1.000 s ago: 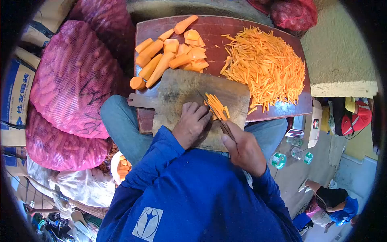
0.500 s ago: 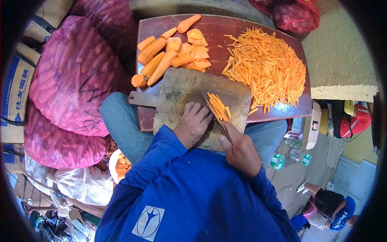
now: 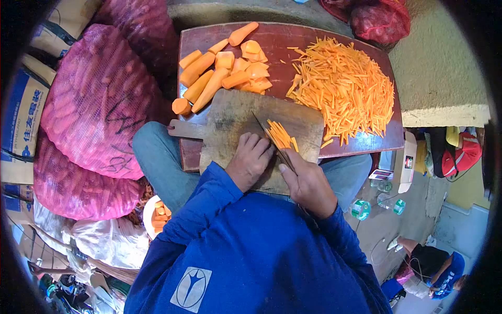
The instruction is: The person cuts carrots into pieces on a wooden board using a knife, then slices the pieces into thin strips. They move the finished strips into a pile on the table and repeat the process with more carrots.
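Observation:
My right hand (image 3: pixel 312 186) is wrapped round the handle of a knife (image 3: pixel 260 123), its dark blade slanting away over the wooden cutting board (image 3: pixel 222 144). Just left of the blade, my left hand (image 3: pixel 252 161) rests on the board with fingers curled down. Whatever lies under those fingertips is hidden. Thin carrot sticks (image 3: pixel 281 135) lie along the right side of the blade. Beyond the board, peeled carrots (image 3: pixel 197 70) and thick carrot slices (image 3: pixel 256 70) lie at the left, and a large heap of carrot strips (image 3: pixel 345 89) at the right.
The board overlaps the near edge of a red-brown table (image 3: pixel 280 42). Mesh sacks of carrots (image 3: pixel 99 104) are stacked at the left, above a white tub (image 3: pixel 149 215) of carrot pieces. Plastic bottles (image 3: pixel 361 209) stand on the floor at right; another person (image 3: pixel 436 269) sits farther off.
The knife and my right hand have slid forward and a little left, so the blade tip reaches farther up the board. My left hand stays nearly in place.

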The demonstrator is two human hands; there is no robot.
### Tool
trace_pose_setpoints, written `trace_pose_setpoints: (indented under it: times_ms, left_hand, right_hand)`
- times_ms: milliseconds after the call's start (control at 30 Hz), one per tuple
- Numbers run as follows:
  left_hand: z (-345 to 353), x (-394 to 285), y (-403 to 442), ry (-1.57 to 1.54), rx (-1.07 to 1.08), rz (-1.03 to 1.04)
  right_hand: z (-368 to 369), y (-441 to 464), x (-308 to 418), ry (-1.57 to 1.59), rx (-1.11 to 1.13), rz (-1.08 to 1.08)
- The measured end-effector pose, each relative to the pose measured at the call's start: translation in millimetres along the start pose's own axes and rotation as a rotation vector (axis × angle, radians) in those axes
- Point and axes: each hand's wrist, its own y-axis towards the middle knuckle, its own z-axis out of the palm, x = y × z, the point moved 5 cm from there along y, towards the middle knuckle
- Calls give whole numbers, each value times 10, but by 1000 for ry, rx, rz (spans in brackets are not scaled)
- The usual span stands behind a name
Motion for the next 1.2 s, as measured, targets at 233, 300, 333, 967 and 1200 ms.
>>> trace_pose_setpoints:
  times_ms: [233, 300, 333, 967, 1200]
  left_hand:
    - [7, 5, -4, 12, 6, 10]
    - [-31, 31, 3, -61, -52, -36]
    - [-30, 32, 12, -61, -52, -31]
    - [-58, 28, 0, -12, -76, -28]
    - [-71, 16, 5, -8, -95, -25]
  right_hand:
    - [-15, -75, 40, 40, -25, 23]
    - [-18, -16, 49, 37, -28, 15]
    - [-19, 9, 59, 36, -28, 2]
    - [-75, -127, 75, 68, -85, -31]
    - [68, -10, 99, -39, -10, -15]
